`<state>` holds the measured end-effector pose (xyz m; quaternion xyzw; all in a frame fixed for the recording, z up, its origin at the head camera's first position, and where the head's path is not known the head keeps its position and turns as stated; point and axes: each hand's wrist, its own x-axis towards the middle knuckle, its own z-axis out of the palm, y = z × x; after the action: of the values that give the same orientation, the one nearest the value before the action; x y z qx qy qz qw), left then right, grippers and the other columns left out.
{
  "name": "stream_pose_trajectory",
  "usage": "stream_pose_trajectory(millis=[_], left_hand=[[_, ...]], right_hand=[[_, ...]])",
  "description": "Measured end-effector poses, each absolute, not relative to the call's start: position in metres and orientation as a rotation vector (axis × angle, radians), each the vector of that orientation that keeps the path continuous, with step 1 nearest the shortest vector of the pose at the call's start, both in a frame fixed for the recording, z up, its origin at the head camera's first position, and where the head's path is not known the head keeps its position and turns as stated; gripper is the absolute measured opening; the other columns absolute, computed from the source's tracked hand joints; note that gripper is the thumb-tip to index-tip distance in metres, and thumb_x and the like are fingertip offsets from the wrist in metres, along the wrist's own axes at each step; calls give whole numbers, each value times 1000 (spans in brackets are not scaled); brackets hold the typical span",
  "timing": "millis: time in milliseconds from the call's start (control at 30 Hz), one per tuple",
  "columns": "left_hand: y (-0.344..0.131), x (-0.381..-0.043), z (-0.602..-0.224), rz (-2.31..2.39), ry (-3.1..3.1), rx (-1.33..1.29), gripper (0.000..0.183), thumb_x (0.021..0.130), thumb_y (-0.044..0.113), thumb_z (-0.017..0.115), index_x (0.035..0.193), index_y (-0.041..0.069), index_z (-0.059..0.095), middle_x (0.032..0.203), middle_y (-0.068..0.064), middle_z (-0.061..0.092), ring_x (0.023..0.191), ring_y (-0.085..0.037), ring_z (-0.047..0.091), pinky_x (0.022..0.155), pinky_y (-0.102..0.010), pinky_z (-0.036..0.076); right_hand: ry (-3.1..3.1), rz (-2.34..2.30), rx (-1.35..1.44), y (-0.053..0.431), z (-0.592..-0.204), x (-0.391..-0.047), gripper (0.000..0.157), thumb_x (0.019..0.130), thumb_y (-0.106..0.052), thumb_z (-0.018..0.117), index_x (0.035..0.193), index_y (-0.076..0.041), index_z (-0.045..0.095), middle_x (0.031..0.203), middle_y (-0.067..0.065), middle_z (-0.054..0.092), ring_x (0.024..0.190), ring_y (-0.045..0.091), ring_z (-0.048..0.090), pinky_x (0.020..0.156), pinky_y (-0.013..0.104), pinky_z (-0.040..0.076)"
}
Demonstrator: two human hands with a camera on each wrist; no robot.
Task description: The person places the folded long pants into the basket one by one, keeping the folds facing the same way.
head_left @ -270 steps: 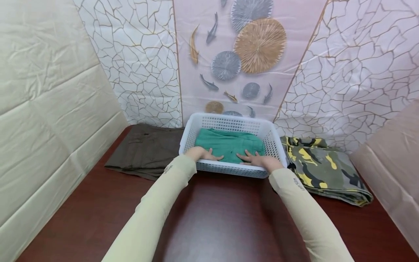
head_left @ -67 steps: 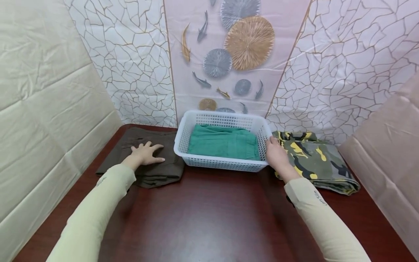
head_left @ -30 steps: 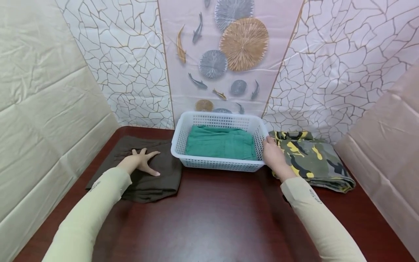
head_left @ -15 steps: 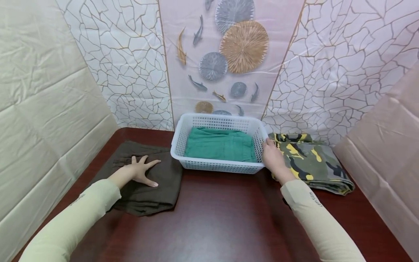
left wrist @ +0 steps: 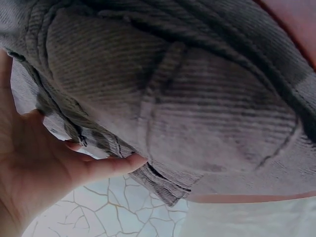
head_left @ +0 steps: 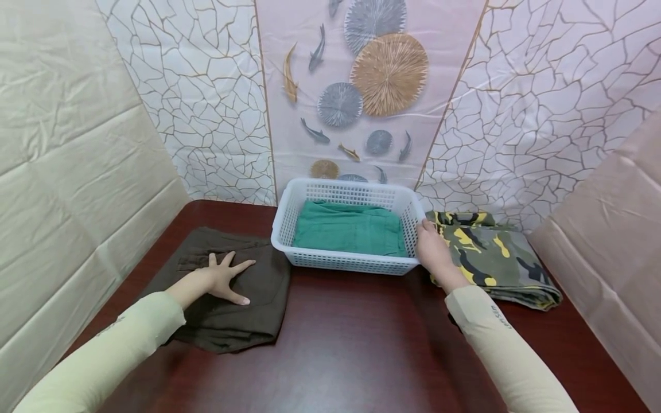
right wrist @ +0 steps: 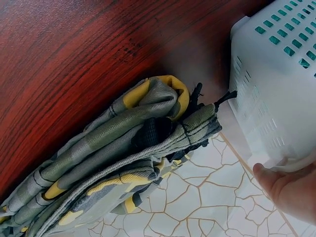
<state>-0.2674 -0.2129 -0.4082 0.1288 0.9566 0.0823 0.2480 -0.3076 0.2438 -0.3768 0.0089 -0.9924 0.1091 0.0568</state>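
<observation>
My left hand [head_left: 219, 281] lies with spread fingers on a folded dark brown garment [head_left: 253, 321], which looks like trousers, at the left of the table. In the left wrist view its ribbed-looking cloth [left wrist: 207, 108] fills most of the picture, with the thumb and fingers along one side. My right hand [head_left: 435, 249] grips the right rim of a white perforated plastic basket [head_left: 351, 263]. Inside the basket lies a folded green garment [head_left: 351, 229], flat on the bottom. From the right wrist, the thumb [right wrist: 269, 180] shows at the basket's rim, the other fingers mostly hidden.
Right of the basket is a folded camouflage garment [head_left: 503, 261] with yellow patches, its thick folded edge near the right wrist. A dark red wooden table [head_left: 351, 344] carries everything. Patterned cloth [head_left: 341, 143] hangs behind, and pale walls [head_left: 77, 172] flank both sides.
Nine seconds ago both hands were on the green garment in the basket. Since then my left hand has slid the brown garment nearer along the table; my right hand took the basket's rim and stays there.
</observation>
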Motion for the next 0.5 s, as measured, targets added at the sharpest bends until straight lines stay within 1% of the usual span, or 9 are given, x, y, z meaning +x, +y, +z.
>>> stream_pose_trajectory(millis=[200, 367, 500], left_hand=[[-212, -249, -404, 205, 2611, 360, 105, 70, 64, 71, 151, 20, 21, 153, -31, 2, 131, -66, -5, 88, -80, 25], [-210, -239, -404, 173, 2615, 374, 104, 70, 63, 71, 151, 20, 21, 153, -32, 5, 130, -67, -1, 87, -79, 30], [-211, -233, -404, 180, 2621, 395, 104, 70, 61, 72, 150, 19, 22, 152, -32, 6, 129, -69, -1, 86, -79, 30]], right_hand=[[-3007, 340, 45, 242, -377, -306, 44, 95, 6, 31, 138, 14, 35, 148, 32, 26, 137, 45, 26, 107, 55, 32], [-3000, 304, 90, 244, -376, -303, 44, 94, 7, 35, 137, 15, 35, 147, 32, 27, 137, 45, 26, 105, 56, 35], [-3001, 323, 89, 243, -375, -302, 44, 94, 7, 35, 138, 14, 35, 147, 32, 26, 137, 45, 25, 106, 56, 34]])
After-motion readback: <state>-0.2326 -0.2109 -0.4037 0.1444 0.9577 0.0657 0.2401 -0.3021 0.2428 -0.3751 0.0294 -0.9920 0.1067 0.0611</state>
